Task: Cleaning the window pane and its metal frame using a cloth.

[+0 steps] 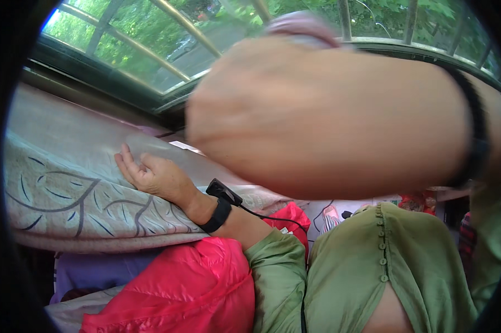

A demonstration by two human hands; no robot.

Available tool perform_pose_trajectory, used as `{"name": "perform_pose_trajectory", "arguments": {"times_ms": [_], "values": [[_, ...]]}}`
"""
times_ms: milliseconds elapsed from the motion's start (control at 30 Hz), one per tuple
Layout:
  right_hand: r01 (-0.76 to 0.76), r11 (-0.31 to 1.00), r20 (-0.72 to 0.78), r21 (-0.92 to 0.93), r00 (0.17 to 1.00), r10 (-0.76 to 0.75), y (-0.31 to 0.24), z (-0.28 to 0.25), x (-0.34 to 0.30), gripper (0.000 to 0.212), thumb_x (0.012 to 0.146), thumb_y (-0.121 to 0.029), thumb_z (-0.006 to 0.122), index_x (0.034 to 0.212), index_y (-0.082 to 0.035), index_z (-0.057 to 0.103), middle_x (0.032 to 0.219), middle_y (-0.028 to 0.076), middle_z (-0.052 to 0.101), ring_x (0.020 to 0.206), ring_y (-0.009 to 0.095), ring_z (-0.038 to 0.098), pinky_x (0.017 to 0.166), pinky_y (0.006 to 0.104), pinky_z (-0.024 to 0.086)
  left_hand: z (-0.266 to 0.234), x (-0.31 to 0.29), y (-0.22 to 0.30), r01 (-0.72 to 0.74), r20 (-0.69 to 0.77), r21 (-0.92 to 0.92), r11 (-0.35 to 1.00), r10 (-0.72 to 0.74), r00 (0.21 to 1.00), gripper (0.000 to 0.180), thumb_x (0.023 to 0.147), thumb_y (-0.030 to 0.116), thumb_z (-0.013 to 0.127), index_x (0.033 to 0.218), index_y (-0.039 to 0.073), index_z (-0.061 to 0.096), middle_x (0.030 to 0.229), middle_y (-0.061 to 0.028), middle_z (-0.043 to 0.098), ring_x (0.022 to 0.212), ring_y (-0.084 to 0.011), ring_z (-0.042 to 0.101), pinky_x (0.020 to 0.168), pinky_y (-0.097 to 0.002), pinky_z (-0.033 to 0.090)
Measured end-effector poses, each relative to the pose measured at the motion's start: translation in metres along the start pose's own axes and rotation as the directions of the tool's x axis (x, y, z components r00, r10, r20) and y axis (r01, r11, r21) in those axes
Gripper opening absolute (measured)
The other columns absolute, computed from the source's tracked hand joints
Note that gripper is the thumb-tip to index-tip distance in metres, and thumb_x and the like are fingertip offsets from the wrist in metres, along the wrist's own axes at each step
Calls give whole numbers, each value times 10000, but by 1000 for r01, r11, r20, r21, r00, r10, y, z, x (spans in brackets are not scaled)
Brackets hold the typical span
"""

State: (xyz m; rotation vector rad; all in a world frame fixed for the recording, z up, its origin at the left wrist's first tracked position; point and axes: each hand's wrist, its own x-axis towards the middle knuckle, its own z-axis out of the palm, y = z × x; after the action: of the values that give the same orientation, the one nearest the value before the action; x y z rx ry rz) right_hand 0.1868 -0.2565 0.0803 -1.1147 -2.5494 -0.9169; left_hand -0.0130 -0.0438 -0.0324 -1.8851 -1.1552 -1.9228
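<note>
Two hands showing. Left hand (pixel 150 175) is lying flat, fingers loosely spread, on the leaf-patterned quilt (pixel 67 194), which is sitting folded below the window (pixel 150 50). Right hand (pixel 295 111) is blurring close to the camera; can't tell its grip. Red jacket (pixel 178 288) is lying beneath the quilt.

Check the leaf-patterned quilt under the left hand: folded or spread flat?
Folded, it seems: the quilt forms a thick bundle with a rounded lower edge, and the left hand rests open on top.

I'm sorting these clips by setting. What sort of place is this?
Probably a bedroom or living space in a home: a leaf-patterned quilt under the left hand, a red padded jacket piled below it, and a barred window looking onto trees.
</note>
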Motion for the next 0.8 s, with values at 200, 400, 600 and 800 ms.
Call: {"name": "perform_pose_trajectory", "arguments": {"times_ms": [200, 400, 600, 800], "values": [[-221, 943, 273, 248, 950, 151, 7, 74, 110, 223, 788, -157, 690, 989, -61, 689, 1002, 113, 671, 982, 250, 653, 823, 353, 506, -5, 0, -8, 48, 2, -96, 994, -48, 999, 381, 918, 62, 440, 1252, -19, 604, 1421, -249, 432, 1275, -329, 485, 1005, -376, 425], [-324, 904, 441, 280, 879, 179, 16, 116, 127, 252, 793, -165, 696, 1013, -43, 707, 1023, 113, 705, 971, 243, 679, 821, 337, 530, 7, -3, 5, 116, 8, -172, 978, -116, 993, 392, 886, 48, 469, 1243, -15, 617, 1411, -236, 454, 1265, -310, 493, 1019, -371, 402], [-426, 876, 432, 224, 849, 303, 13, 115, 108, 401, 707, -168, 787, 1087, -58, 721, 1088, 89, 716, 986, 230, 693, 751, 371, 560, 3, 0, 0, 10, 8, -8, 1000, -10, 1000, 378, 904, 43, 468, 1249, 8, 618, 1393, -246, 472, 1214, -325, 535, 925, -373, 457], [-267, 940, 11, 212, 962, 271, 7, 92, 13, 148, 749, -118, 668, 834, -1, 704, 857, 176, 707, 823, 280, 711, 668, 363, 556, 1, -2, -11, -44, 5, 20, 999, 43, 999, 370, 897, 22, 483, 1238, 11, 628, 1370, -258, 491, 1150, -328, 581, 868, -361, 477]]}}
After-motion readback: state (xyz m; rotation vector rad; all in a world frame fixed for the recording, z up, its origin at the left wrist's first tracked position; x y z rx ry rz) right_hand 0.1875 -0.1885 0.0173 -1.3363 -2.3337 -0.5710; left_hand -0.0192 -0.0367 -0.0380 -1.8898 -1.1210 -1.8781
